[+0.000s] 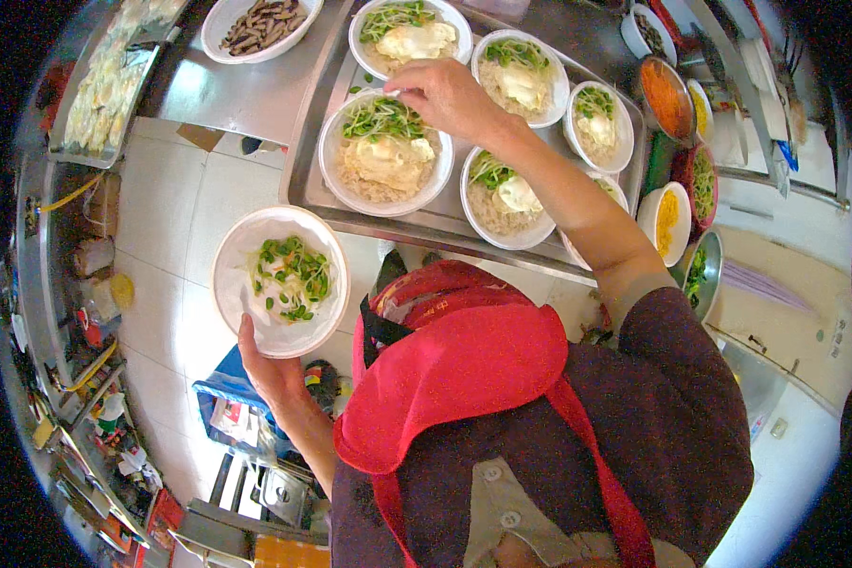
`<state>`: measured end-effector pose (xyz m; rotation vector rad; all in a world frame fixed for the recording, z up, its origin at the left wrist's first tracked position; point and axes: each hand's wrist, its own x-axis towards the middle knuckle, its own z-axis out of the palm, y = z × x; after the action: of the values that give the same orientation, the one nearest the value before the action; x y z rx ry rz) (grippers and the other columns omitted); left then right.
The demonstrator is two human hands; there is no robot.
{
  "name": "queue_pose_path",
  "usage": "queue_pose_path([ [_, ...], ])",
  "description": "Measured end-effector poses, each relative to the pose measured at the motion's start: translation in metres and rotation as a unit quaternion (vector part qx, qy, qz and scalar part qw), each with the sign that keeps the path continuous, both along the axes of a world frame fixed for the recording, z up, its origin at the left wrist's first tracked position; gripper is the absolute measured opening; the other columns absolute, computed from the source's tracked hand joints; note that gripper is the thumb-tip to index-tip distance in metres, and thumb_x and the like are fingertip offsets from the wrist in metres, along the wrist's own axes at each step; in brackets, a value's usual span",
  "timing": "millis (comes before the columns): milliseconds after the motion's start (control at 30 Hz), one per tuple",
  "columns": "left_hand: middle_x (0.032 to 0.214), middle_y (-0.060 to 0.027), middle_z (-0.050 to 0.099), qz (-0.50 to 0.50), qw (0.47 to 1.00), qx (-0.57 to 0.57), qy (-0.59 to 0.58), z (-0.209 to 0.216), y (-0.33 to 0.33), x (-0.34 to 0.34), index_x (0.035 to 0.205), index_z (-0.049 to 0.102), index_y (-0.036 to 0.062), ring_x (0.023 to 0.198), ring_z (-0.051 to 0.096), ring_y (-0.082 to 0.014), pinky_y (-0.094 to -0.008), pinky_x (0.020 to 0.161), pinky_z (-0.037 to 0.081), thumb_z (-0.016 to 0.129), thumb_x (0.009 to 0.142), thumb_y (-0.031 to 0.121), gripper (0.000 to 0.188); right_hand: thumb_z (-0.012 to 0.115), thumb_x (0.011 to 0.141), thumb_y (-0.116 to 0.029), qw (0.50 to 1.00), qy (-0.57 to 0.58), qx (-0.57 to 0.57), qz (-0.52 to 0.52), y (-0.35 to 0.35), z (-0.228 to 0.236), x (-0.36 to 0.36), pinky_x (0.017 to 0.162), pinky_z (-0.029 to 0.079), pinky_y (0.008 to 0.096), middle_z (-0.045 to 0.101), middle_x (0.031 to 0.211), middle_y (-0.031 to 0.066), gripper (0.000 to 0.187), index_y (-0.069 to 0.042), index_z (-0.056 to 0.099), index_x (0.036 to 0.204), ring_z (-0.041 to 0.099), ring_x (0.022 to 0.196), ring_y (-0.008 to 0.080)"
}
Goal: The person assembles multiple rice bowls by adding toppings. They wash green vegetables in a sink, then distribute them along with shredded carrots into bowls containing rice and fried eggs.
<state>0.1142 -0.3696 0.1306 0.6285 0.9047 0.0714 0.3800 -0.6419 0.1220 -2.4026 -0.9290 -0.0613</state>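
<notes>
My left hand holds a white bowl from below; green sprouts lie in it. My right hand reaches out over a metal tray, its fingers pinched together above a large white bowl of rice, fried egg and green sprouts. Whether a pinch of sprouts is between the fingers I cannot tell. Several more white bowls with rice, egg and sprouts stand on the same tray, such as a bowl just right of the hand.
A bowl of brown mushroom strips stands on the steel counter at the top. A tray of fried eggs lies at far left. Bowls of orange, yellow and green toppings crowd the right side. Below is tiled floor and a cluttered shelf.
</notes>
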Motion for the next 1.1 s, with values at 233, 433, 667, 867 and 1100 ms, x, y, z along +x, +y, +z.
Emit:
queue_pose_path([
  [233, 0.132, -0.0172, 0.039, 0.015, 1.0, -0.015, 0.009, -0.009, 0.003, -0.001, 0.134, 0.027, 0.0009, 0.121, 0.04, -0.0291, -0.0438, 0.1, 0.034, 0.048, 0.087, 0.025, 0.057, 0.064, 0.072, -0.011, 0.987, -0.077, -0.134, 0.048, 0.034, 0.0, 0.022, 0.069, 0.048, 0.0376, 0.053, 0.075, 0.0079, 0.012, -0.004, 0.063, 0.082, 0.057, 0.079, 0.0266],
  [433, 0.131, -0.0165, 0.041, 0.038, 0.999, -0.024, 0.015, -0.012, 0.005, 0.0, 0.133, 0.031, -0.0003, 0.119, 0.042, -0.0287, -0.0429, 0.099, 0.035, 0.048, 0.087, 0.025, 0.055, 0.061, 0.067, -0.005, 0.955, -0.076, -0.279, 0.059, 0.034, 0.013, 0.01, 0.07, 0.048, 0.037, 0.055, 0.08, 0.0106, 0.014, -0.002, 0.062, 0.081, 0.057, 0.081, 0.027],
  [667, 0.13, -0.0161, 0.042, 0.058, 0.998, -0.041, 0.004, -0.027, 0.015, -0.001, 0.131, 0.032, -0.0011, 0.118, 0.043, -0.0278, -0.0415, 0.099, 0.035, 0.05, 0.086, 0.024, 0.055, 0.056, 0.069, -0.003, 0.958, -0.082, -0.25, 0.11, 0.04, 0.023, 0.031, 0.069, 0.048, 0.0384, 0.058, 0.077, 0.0126, 0.012, -0.001, 0.063, 0.079, 0.059, 0.078, 0.0286],
  [867, 0.129, -0.0163, 0.044, 0.086, 0.996, -0.038, 0.003, -0.036, 0.024, -0.007, 0.131, 0.033, -0.001, 0.118, 0.043, -0.028, -0.0415, 0.1, 0.035, 0.049, 0.087, 0.023, 0.053, 0.058, 0.066, -0.009, 0.906, -0.164, -0.341, 0.188, 0.097, 0.008, 0.06, 0.058, 0.05, 0.0371, 0.061, 0.063, 0.0115, 0.008, -0.005, 0.065, 0.065, 0.063, 0.067, 0.0288],
  [1100, 0.125, -0.0164, 0.047, 0.137, 0.99, -0.046, 0.006, -0.047, 0.027, -0.027, 0.129, 0.035, -0.0024, 0.115, 0.047, -0.0263, -0.0385, 0.098, 0.037, 0.05, 0.087, 0.021, 0.051, 0.05, 0.079, -0.013, 0.869, -0.106, -0.415, 0.249, 0.124, -0.041, 0.083, 0.073, 0.051, 0.0428, 0.064, 0.091, 0.0174, 0.022, -0.007, 0.065, 0.094, 0.063, 0.084, 0.0315],
])
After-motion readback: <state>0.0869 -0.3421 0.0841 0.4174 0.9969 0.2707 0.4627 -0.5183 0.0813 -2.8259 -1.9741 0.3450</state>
